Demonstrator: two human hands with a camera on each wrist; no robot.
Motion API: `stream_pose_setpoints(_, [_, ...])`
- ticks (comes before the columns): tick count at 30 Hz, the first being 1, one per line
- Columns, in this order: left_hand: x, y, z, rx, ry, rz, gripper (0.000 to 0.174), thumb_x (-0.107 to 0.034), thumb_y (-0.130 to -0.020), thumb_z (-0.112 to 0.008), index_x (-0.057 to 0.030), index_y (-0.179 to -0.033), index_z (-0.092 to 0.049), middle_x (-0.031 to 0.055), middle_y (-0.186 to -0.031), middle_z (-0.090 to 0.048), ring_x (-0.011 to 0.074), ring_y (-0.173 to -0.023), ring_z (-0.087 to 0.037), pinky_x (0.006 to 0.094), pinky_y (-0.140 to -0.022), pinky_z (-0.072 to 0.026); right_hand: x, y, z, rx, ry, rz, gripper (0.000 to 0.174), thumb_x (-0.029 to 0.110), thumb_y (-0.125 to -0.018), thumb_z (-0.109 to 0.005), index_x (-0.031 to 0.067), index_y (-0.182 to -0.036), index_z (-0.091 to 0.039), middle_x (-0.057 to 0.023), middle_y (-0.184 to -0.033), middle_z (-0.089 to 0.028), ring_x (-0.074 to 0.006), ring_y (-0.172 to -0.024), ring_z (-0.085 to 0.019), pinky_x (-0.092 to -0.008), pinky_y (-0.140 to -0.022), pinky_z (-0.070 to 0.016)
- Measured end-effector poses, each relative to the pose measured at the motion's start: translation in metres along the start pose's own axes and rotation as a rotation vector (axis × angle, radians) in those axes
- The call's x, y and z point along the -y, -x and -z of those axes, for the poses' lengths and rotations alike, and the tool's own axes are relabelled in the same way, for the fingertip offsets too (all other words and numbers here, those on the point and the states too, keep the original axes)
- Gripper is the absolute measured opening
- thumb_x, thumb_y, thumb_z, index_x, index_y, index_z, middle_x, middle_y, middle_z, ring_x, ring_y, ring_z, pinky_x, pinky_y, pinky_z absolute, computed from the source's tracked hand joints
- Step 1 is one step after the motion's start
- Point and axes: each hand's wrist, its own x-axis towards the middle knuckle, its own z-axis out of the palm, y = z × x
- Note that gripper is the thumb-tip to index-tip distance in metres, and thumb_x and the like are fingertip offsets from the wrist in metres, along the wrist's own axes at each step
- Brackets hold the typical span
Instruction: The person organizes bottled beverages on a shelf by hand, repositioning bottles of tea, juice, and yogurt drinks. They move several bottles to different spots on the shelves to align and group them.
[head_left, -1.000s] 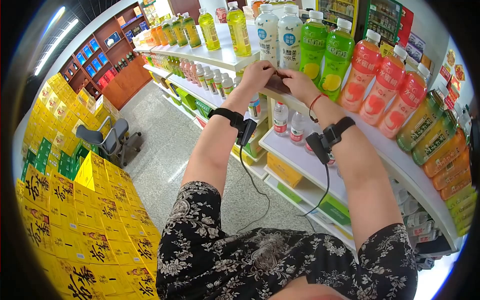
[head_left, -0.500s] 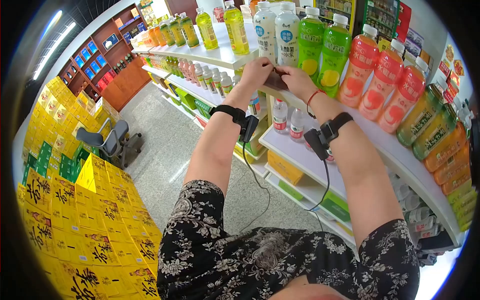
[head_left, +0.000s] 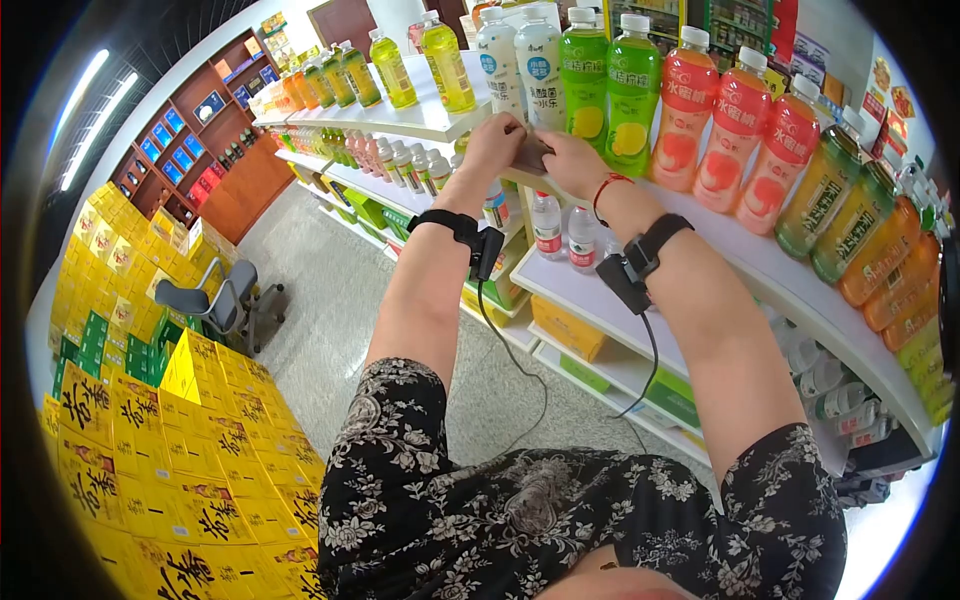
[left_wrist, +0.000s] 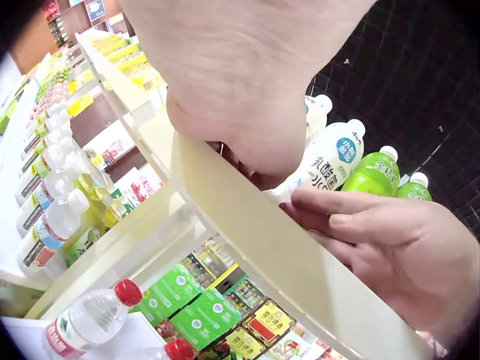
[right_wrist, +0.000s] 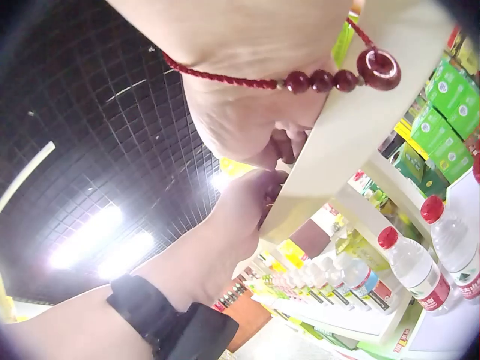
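Note:
In the head view both hands meet at the rounded front corner of the top shelf [head_left: 775, 270]. My left hand [head_left: 493, 147] has its fingers bent over the edge. My right hand [head_left: 578, 163] is close beside it, thumb and fingers brought together toward the left fingertips. Between them shows a small brownish-grey patch [head_left: 530, 158]; I cannot tell whether they hold it. In the left wrist view the right hand [left_wrist: 409, 251] reaches across the shelf edge, and the left fingertips are mostly hidden. White drink bottles [head_left: 538, 72] and green lemon drink bottles [head_left: 633, 98] stand just behind the hands.
Pink peach drink bottles [head_left: 733, 135] and orange bottles [head_left: 897, 262] line the shelf to the right. Yellow-green bottles [head_left: 447, 68] stand on the shelf at left. Red-capped water bottles [head_left: 547, 228] sit one shelf below. Stacked yellow boxes [head_left: 190, 450] and an office chair [head_left: 225, 298] are at left.
The head view has shifted, so shelf, bottles and hands all appear farther left. Both hands stay at the shelf corner, with their fingertips slightly farther apart.

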Motion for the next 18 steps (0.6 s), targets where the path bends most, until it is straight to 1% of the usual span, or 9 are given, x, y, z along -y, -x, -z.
stream_pose_setpoints(2, [0.001,0.002,-0.001,-0.025,0.043,-0.007,0.021,-0.024,-0.084,-0.064,-0.006,-0.094,-0.068,0.0136,-0.087,-0.068,0.0296,-0.082,-0.065,0.0378,-0.074,-0.0502,0.002,0.003,0.0,-0.011,0.004,0.003,0.048,0.01,-0.082,-0.043,0.0015,-0.128,-0.055,-0.0253,-0.127,-0.055,-0.0387,-0.117,-0.053,-0.0418,-0.1,-0.0424])
stream_pose_setpoints(4, [-0.011,0.012,0.004,-0.05,0.053,0.006,0.022,-0.024,-0.083,-0.066,-0.0056,-0.096,-0.067,0.0138,-0.086,-0.068,0.0301,-0.083,-0.065,0.0379,-0.074,-0.05,0.005,0.005,0.0,-0.026,0.064,0.072,0.042,0.008,-0.083,-0.042,-0.0011,-0.12,-0.057,-0.0248,-0.121,-0.057,-0.0394,-0.113,-0.054,-0.0431,-0.097,-0.0438])
stream_pose_setpoints(6, [-0.019,0.017,0.003,-0.076,0.064,0.019,0.024,-0.024,-0.083,-0.068,-0.0051,-0.098,-0.067,0.014,-0.086,-0.067,0.0305,-0.083,-0.064,0.0381,-0.075,-0.0499,0.008,0.009,0.002,-0.036,0.083,0.075,0.039,0.008,-0.083,-0.042,-0.0015,-0.117,-0.058,-0.024,-0.118,-0.058,-0.0391,-0.111,-0.055,-0.0435,-0.095,-0.0447])
stream_pose_setpoints(8, [-0.021,0.02,-0.003,-0.214,0.017,-0.173,0.031,-0.025,-0.081,-0.071,-0.0052,-0.103,-0.066,0.0137,-0.083,-0.063,0.0332,-0.085,-0.061,0.0409,-0.077,-0.0486,0.013,0.015,0.004,-0.036,0.103,0.076,0.037,0.008,-0.084,-0.041,-0.002,-0.115,-0.058,-0.0233,-0.115,-0.06,-0.0388,-0.109,-0.056,-0.0439,-0.093,-0.0456])
stream_pose_setpoints(9, [-0.024,0.021,-0.005,-0.21,0.019,-0.17,0.031,-0.025,-0.081,-0.071,-0.0052,-0.103,-0.066,0.0137,-0.083,-0.063,0.0332,-0.085,-0.061,0.0409,-0.077,-0.0486,0.017,0.019,0.007,-0.066,0.14,0.073,0.036,0.008,-0.084,-0.042,-0.0011,-0.115,-0.058,-0.0221,-0.113,-0.06,-0.038,-0.108,-0.057,-0.0438,-0.092,-0.0463])
stream_pose_setpoints(11, [-0.028,0.02,-0.007,-0.197,-0.036,-0.135,0.041,-0.031,-0.083,-0.07,-0.0043,-0.113,-0.064,0.0142,-0.087,-0.066,0.0313,-0.085,-0.063,0.0388,-0.076,-0.0489,0.018,0.024,0.011,-0.091,0.177,0.064,0.036,0.009,-0.085,-0.042,-0.0001,-0.115,-0.059,-0.0209,-0.112,-0.061,-0.0373,-0.106,-0.058,-0.0438,-0.091,-0.0469])
stream_pose_setpoints(13, [-0.031,0.019,-0.007,-0.164,-0.048,-0.093,0.042,-0.034,-0.083,-0.07,-0.004,-0.112,-0.065,0.0143,-0.088,-0.067,0.0314,-0.085,-0.063,0.039,-0.076,-0.049,0.013,0.031,0.017,-0.074,0.216,0.141,0.035,0.009,-0.085,-0.044,0.0002,-0.115,-0.059,-0.0194,-0.112,-0.061,-0.0358,-0.105,-0.059,-0.0433,-0.09,-0.0478])
stream_pose_setpoints(17, [-0.053,0.022,-0.001,-0.079,0.043,0.059,0.043,-0.038,-0.081,-0.07,-0.0029,-0.105,-0.067,0.0167,-0.088,-0.067,0.0348,-0.085,-0.063,0.0424,-0.075,-0.0489,0.01,0.043,0.023,-0.093,0.255,0.16,0.034,0.009,-0.085,-0.047,0.0001,-0.115,-0.06,-0.0181,-0.114,-0.061,-0.0345,-0.106,-0.059,-0.0427,-0.09,-0.0482])
stream_pose_setpoints(18, [-0.051,0.021,-0.003,-0.076,0.048,0.057,0.043,-0.038,-0.081,-0.07,-0.0029,-0.105,-0.067,0.0167,-0.088,-0.067,0.0348,-0.085,-0.063,0.0424,-0.075,-0.0489,0.011,0.045,0.023,-0.108,0.254,0.157,0.034,0.009,-0.085,-0.047,0.0,-0.115,-0.06,-0.0178,-0.115,-0.061,-0.0343,-0.106,-0.059,-0.0425,-0.09,-0.0482])
